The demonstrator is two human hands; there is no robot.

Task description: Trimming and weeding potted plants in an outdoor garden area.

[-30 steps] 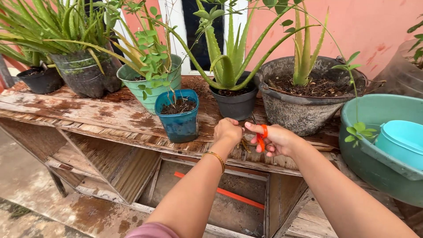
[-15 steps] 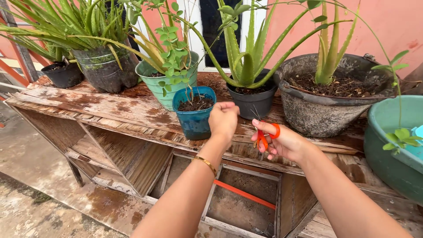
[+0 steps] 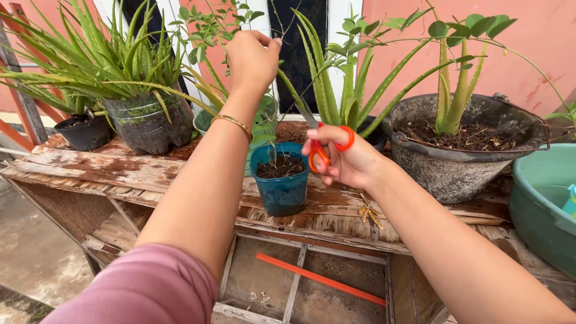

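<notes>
left hand (image 3: 252, 60): was pinched on a thin leafy stem (image 3: 207, 27), up high
right hand (image 3: 342, 161): fingers closed through the orange scissors (image 3: 324, 150), above the blue pot (image 3: 281, 180)
tip: probably best keeping that stem taut, snipping near the pinch

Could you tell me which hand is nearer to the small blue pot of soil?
Right. The right hand, holding orange scissors, is just beside the blue pot's upper right; the left hand is raised well above it.
</notes>
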